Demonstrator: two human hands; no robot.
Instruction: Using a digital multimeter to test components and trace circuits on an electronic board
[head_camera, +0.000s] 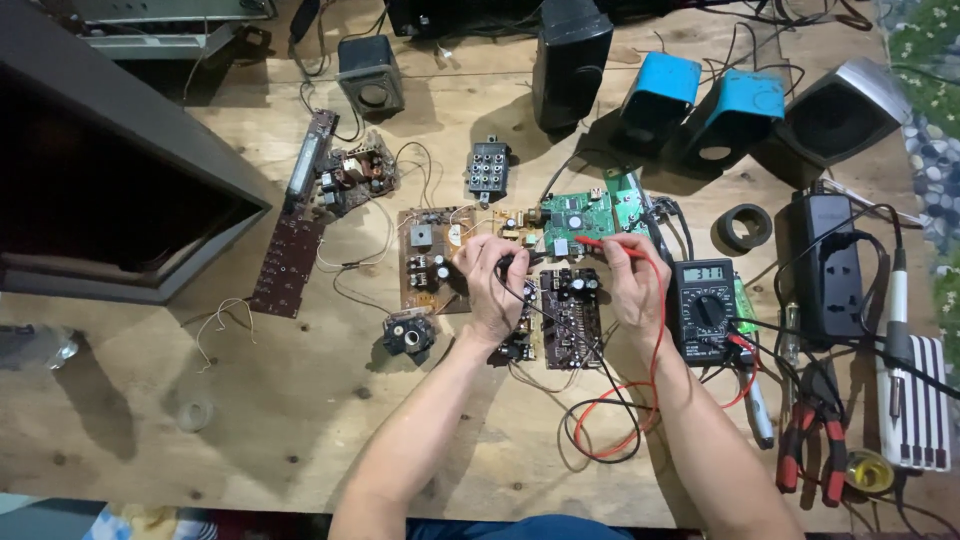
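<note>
Pinching probes, both hands: left hand (492, 285) black probe (508, 262), right hand (637, 285) red probe (600, 241).

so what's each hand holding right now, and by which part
The right hand grips the thin red multimeter probe by its rear handle, tip on the green circuit board. The left hand pinches the black probe near its handle.

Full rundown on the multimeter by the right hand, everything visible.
The multimeter is a dark handheld unit lying flat on the wooden table, face up, just right of the right hand. Its grey display at the top is lit with digits; a round dial sits below. Red and black leads run from its lower edge; the right hand holds the red probe.
</note>
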